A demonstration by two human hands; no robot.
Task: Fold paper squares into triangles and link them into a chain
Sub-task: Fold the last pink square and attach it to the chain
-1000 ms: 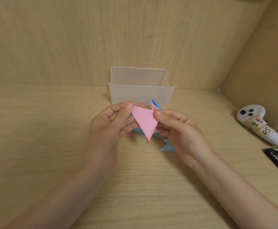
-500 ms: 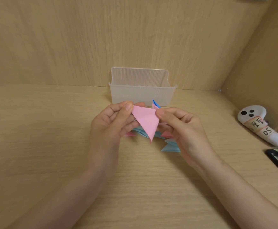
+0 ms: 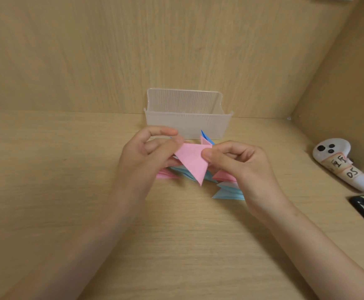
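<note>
My left hand [image 3: 148, 156] and right hand [image 3: 239, 163] pinch pink triangle [image 3: 193, 162] by top corners, up over counter [image 3: 68, 180], so fold stays tight; chain [image 3: 226, 187] lies just under

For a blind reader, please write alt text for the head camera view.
Two hands hold a pink paper triangle over a wooden desk, the left hand pinching its left corner, the right hand its right corner. Folded pink and blue triangles lie beneath, a clear plastic box stands behind, and a white controller lies at right.
</note>
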